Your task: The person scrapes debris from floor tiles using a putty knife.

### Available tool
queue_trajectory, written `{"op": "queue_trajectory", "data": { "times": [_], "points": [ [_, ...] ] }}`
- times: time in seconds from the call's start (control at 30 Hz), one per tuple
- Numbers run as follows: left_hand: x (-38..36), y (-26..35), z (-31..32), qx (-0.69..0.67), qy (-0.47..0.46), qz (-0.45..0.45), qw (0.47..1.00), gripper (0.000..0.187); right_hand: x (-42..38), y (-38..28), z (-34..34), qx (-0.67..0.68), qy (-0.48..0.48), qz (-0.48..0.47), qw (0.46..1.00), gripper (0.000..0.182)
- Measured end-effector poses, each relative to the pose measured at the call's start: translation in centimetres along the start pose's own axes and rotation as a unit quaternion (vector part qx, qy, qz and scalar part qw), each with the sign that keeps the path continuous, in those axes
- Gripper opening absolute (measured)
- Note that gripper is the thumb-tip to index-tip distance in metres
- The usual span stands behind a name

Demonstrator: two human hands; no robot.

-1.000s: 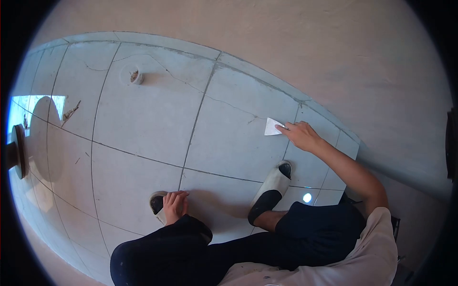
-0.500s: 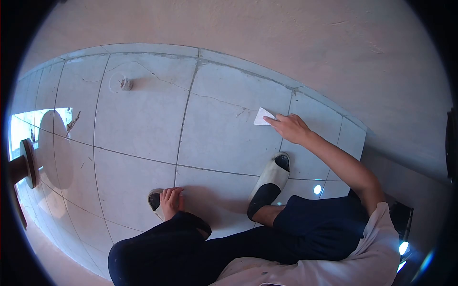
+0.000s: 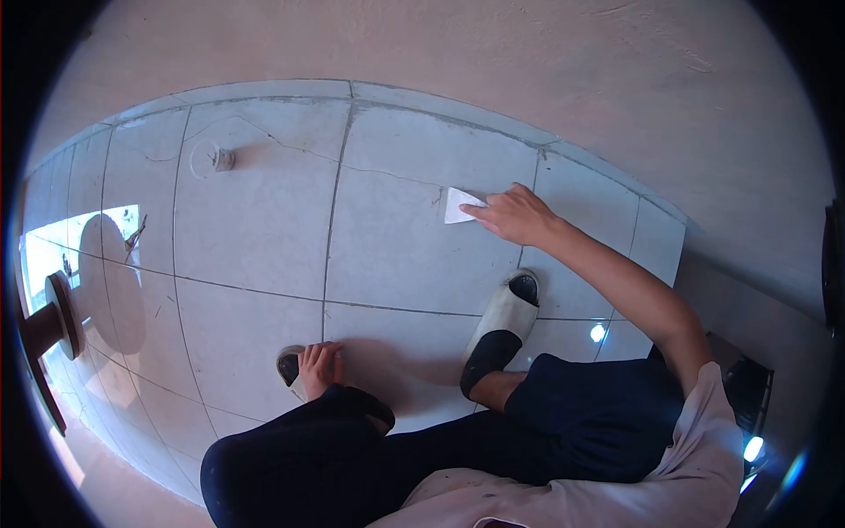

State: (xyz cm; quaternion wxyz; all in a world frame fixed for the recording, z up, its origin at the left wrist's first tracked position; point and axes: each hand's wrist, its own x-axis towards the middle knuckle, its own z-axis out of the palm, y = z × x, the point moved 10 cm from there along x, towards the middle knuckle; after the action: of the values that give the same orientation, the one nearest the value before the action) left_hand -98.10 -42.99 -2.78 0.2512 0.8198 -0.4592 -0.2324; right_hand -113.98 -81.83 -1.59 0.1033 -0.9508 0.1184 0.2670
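Note:
My right hand [image 3: 519, 216] reaches out over the pale tiled floor [image 3: 414, 246], its fingers closed on a flat white piece [image 3: 458, 205] with straight edges and a pointed corner. The index finger presses on top of this piece, which lies close to the tile surface. Just left of it, a thin brownish line [image 3: 387, 173] ends in small branching marks on the tile. My left hand [image 3: 320, 363] hangs past my bent knee with its fingers stretched out and nothing in them, overlapping the left shoe [image 3: 289, 370] in this view.
A small clear cup [image 3: 225, 159] stands on the far left tiles. Brown twig-like bits [image 3: 136, 239] lie further left, near a dark round-ended object [image 3: 63, 315]. My right shoe [image 3: 506, 312] is below my right hand. A plastered wall [image 3: 440, 44] rises beyond the tile skirting [image 3: 422, 95].
My right hand has slid the white piece a little to the left across the tile. The left hand stays at the knee. The camera view has shifted slightly.

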Motion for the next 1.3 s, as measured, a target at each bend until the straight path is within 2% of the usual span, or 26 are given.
{"op": "queue_trajectory", "data": {
  "times": [0.1,0.17,0.27,0.33,0.4,0.53,0.57,0.63,0.7,0.83,0.93,1.0,1.07,1.13,1.17,1.3],
  "points": [
    [0.1,0.1,0.2,0.004,-0.003,0.003,1.000,0.019,1.4,-1.3,-1.1,0.017,0.036,-0.021,0.999,0.041],
    [0.1,0.0,0.4,0.010,-0.008,0.010,1.000,0.019,1.7,-1.8,-2.0,-0.015,-0.033,-0.033,0.999,0.044],
    [0.1,-0.1,0.3,0.009,-0.008,0.010,1.000,0.019,2.1,0.0,-4.8,-0.037,0.005,-0.022,0.999,0.044],
    [-0.1,0.0,0.3,0.009,-0.007,0.007,1.000,0.019,3.4,1.4,-5.5,-0.026,-0.016,-0.014,0.999,0.046],
    [0.1,0.2,0.3,0.011,-0.007,0.005,1.000,0.019,5.1,3.3,-6.3,-0.079,0.017,0.023,0.997,0.041],
    [0.1,0.1,0.7,0.018,-0.011,0.006,1.000,0.020,8.3,3.3,-7.8,-0.127,0.025,0.004,0.992,0.029],
    [0.0,-0.1,0.7,0.018,-0.009,0.006,1.000,0.021,8.9,2.5,-8.3,-0.156,0.001,0.008,0.988,0.021],
    [-0.1,0.1,0.6,0.020,-0.020,0.011,1.000,0.021,10.1,1.7,-7.6,-0.173,-0.027,0.018,0.984,0.019],
    [-0.1,-0.1,0.7,0.015,-0.017,0.013,1.000,0.022,10.9,-0.5,-7.1,-0.200,0.020,-0.077,0.977,0.011],
    [-0.4,-0.7,1.1,0.017,-0.023,0.014,0.999,0.023,9.9,-3.5,-4.4,-0.160,-0.024,-0.124,0.979,0.010],
    [0.0,-0.9,1.0,0.023,-0.039,0.019,0.999,0.026,9.3,-2.8,-5.5,-0.119,0.011,-0.125,0.985,0.013],
    [1.4,-0.1,0.6,-0.101,-0.104,0.023,0.989,0.025,8.9,-1.3,-7.2,-0.119,0.024,-0.098,0.988,0.015],
    [4.4,2.8,-1.9,-0.138,-0.175,-0.002,0.975,0.027,8.4,-0.8,-7.3,-0.125,0.037,-0.076,0.988,0.016],
    [7.2,6.7,-4.8,-0.074,-0.230,0.122,0.963,0.031,8.0,-1.7,-4.5,-0.177,-0.037,-0.072,0.981,0.021],
    [8.6,8.9,-6.3,-0.048,-0.264,0.153,0.951,0.033,7.6,-2.7,-3.0,-0.157,-0.104,-0.071,0.980,0.022],
    [12.4,13.8,-7.7,0.062,-0.350,0.279,0.892,0.037,3.5,-5.0,-1.9,-0.109,-0.139,-0.092,0.980,0.029]
  ]
}}
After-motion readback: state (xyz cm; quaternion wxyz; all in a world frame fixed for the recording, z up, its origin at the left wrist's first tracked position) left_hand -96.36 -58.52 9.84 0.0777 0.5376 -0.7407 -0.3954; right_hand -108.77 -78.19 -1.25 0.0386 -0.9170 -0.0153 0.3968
